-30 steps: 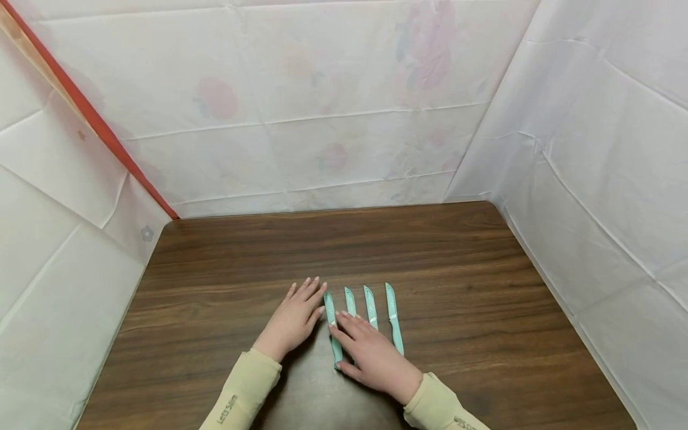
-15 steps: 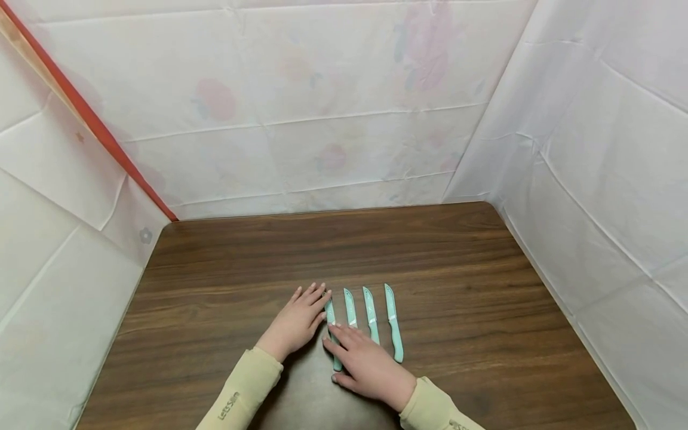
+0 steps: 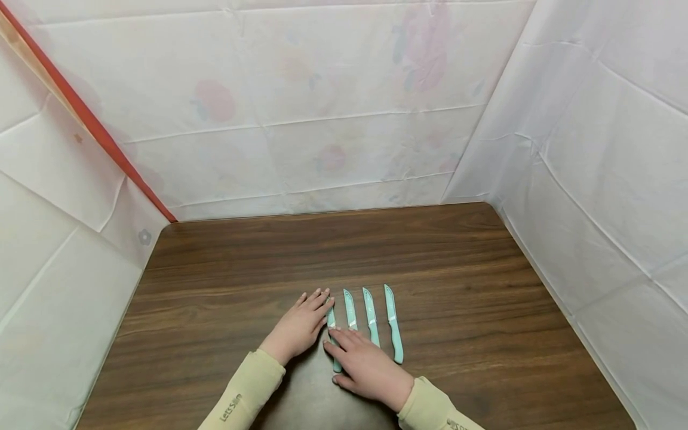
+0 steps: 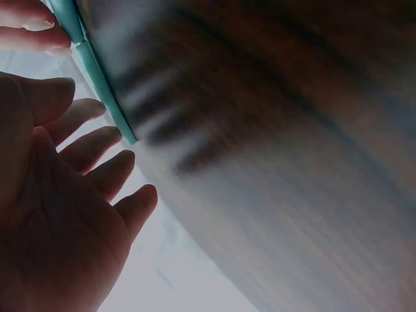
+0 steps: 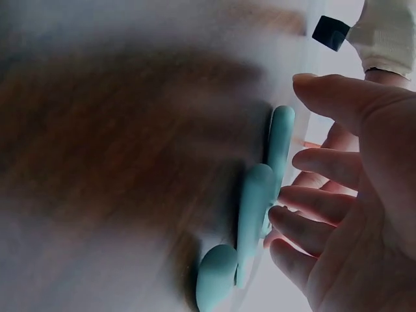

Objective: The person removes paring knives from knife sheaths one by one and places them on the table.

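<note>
With fingers extended, gripping nothing, left hand (image 3: 299,326) at nine o'clock and right hand (image 3: 372,365) at four are flanking the leftmost knife (image 3: 331,318). Light, even touches are probably serving best.

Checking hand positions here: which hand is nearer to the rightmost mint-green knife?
Right. The right hand is close beside the rightmost mint-green knife, on its left; the left hand is farther left, at the leftmost knife.

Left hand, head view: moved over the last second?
Yes: the left hand has shifted rightward, toward the rightmost knife, and slightly away from the table's back edge.
</note>
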Demonstrator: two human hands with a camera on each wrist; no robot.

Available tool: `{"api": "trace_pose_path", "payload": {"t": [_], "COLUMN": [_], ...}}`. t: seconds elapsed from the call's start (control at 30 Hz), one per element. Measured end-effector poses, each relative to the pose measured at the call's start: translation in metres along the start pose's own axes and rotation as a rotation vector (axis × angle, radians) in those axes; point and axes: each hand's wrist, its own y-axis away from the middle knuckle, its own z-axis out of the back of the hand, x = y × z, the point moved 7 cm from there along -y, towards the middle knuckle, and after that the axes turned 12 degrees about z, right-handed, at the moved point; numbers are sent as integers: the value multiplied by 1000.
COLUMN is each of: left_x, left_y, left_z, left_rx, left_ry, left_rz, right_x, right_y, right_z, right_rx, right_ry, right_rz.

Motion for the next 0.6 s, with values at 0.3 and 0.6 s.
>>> {"api": "trace_pose_path", "payload": {"t": [0.3,0.6], "left_x": [-1,-2], "left_y": [0,1], "left_z": [-4,-4], "left_rx": [2,-2], "left_ry": [-24,-24], "left_rz": [-3,-10], "right_x": [-4,-6], "right_y": [-5,-7], "right_z": [-1,-3], "right_rx": [-9,6], "right_ry": [4,-6], "right_rz": [-12,-21]}}
